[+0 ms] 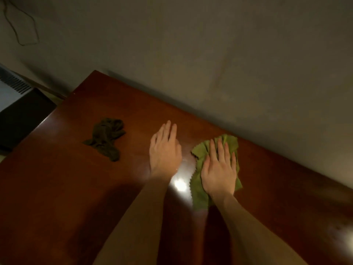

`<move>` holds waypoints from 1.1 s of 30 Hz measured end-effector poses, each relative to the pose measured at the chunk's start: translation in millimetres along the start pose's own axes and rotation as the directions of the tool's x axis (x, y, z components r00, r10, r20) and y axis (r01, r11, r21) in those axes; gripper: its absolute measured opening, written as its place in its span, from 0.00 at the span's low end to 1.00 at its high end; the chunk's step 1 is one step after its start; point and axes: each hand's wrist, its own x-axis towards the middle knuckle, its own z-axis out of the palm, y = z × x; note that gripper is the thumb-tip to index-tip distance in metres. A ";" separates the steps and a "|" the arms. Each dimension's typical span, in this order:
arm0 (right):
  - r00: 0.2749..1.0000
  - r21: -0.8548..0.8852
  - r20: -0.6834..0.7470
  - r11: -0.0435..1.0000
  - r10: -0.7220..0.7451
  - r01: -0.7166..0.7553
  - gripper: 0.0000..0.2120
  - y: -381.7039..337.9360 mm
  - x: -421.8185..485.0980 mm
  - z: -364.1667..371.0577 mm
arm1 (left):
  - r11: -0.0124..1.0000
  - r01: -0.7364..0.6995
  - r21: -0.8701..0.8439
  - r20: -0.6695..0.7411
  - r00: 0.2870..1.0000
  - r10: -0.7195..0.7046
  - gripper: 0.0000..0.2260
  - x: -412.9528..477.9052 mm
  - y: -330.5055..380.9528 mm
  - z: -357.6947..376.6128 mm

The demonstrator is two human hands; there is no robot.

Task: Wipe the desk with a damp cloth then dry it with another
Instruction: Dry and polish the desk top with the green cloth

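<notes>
A glossy reddish-brown wooden desk (66,178) fills the lower view. My right hand (218,167) lies flat, fingers spread, pressing a light green cloth (198,192) with zigzag edges onto the desk near its far edge. My left hand (164,150) rests flat on the bare wood just left of that cloth, holding nothing. A darker olive cloth (106,137) lies crumpled on the desk further left, apart from both hands.
A plain wall (210,54) runs along the desk's far edge. A dark box-like unit with a vented pale top (17,104) stands off the desk's left end. A thin cable (21,25) hangs on the wall at top left. A bright light glare (180,185) shows between my wrists.
</notes>
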 end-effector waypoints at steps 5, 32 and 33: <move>0.998 -0.060 0.049 0.997 -0.049 0.052 0.29 45.1 -41.3 -7.3 | 0.997 0.076 -0.003 0.038 0.996 -0.076 0.27 -31.2 52.1 22.0; 0.974 0.040 0.003 0.973 -0.226 0.226 0.28 77.5 25.1 -8.3 | 0.996 0.094 -0.013 -0.118 0.988 -0.095 0.28 -31.6 56.2 32.2; 0.974 0.038 0.001 0.973 -0.228 0.228 0.28 77.1 27.5 -8.6 | 0.996 0.093 -0.012 -0.120 0.988 -0.094 0.28 -30.9 56.4 31.9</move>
